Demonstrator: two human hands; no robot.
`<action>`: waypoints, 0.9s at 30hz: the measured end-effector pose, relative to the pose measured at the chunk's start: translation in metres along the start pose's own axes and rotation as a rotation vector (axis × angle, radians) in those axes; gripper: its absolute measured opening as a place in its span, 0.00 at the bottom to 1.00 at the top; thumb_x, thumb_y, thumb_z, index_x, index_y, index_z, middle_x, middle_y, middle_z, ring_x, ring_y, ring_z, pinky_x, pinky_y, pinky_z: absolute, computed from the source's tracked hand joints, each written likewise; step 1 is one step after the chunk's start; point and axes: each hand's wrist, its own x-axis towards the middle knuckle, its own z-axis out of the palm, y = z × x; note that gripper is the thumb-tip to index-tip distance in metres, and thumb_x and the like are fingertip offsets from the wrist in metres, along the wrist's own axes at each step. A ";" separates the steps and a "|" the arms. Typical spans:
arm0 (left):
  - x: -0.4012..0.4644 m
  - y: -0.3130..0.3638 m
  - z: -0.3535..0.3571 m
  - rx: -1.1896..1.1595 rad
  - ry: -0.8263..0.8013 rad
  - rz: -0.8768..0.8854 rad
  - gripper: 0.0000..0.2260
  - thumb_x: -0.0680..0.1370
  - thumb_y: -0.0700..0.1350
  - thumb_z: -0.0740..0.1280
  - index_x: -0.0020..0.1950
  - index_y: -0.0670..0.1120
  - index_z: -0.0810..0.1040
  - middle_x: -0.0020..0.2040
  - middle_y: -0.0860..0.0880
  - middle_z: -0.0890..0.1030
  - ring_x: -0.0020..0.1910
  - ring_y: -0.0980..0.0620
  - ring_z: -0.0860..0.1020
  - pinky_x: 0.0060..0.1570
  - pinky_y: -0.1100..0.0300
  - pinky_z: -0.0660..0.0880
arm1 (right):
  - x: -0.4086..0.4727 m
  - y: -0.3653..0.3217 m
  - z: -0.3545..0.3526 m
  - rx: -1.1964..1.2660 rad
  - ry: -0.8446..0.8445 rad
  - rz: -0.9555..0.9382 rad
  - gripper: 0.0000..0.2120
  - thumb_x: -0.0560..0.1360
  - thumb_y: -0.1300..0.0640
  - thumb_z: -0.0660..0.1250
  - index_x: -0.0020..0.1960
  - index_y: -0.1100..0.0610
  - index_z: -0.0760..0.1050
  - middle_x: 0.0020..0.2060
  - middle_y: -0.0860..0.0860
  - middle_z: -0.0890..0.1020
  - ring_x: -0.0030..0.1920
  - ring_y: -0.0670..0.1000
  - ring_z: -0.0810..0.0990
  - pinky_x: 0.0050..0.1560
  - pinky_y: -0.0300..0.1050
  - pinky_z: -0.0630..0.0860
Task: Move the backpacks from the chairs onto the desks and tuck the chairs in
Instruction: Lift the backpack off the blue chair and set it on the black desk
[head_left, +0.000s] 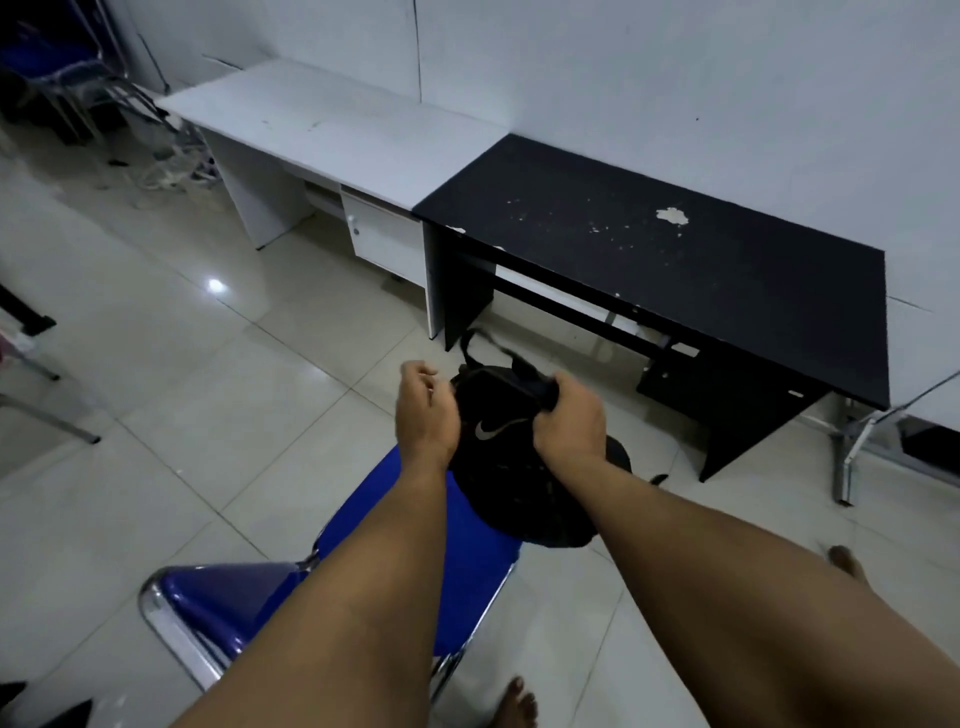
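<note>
A black backpack (514, 483) with a grey swoosh logo rests on the front of a blue chair (363, 577) with a chrome frame. My right hand (569, 415) is shut on the top of the backpack. Beside the backpack's left side hovers my left hand (423, 410), fingers curled and holding nothing. A loose strap loops up behind the bag. Ahead stand a black desk (675, 260) with chipped paint and, to its left, a white desk (322, 130), both against the wall.
A chrome chair frame (852, 441) stands right of the black desk. More blue chairs (57, 67) and tangled cables (171, 171) lie at the far left. My bare feet (519, 701) are on the tiled floor near the chair.
</note>
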 end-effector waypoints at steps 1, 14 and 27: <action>0.006 -0.004 0.001 0.086 -0.013 0.025 0.13 0.77 0.43 0.63 0.60 0.52 0.69 0.57 0.48 0.76 0.54 0.47 0.78 0.46 0.56 0.75 | 0.006 0.002 -0.010 -0.009 0.005 -0.023 0.12 0.72 0.68 0.63 0.50 0.54 0.75 0.40 0.52 0.78 0.41 0.54 0.76 0.41 0.46 0.73; 0.018 0.062 0.089 0.233 -0.246 0.372 0.05 0.80 0.46 0.66 0.54 0.49 0.71 0.48 0.45 0.81 0.47 0.45 0.80 0.46 0.47 0.79 | 0.075 0.026 -0.092 0.026 0.138 -0.007 0.20 0.69 0.69 0.64 0.56 0.52 0.78 0.45 0.51 0.82 0.45 0.54 0.79 0.46 0.49 0.78; 0.078 0.122 0.159 0.308 -0.204 0.414 0.06 0.81 0.45 0.65 0.53 0.52 0.69 0.46 0.52 0.80 0.45 0.48 0.80 0.44 0.50 0.79 | 0.171 0.031 -0.121 -0.015 0.150 -0.006 0.18 0.72 0.69 0.65 0.58 0.54 0.77 0.41 0.49 0.77 0.39 0.51 0.75 0.40 0.43 0.70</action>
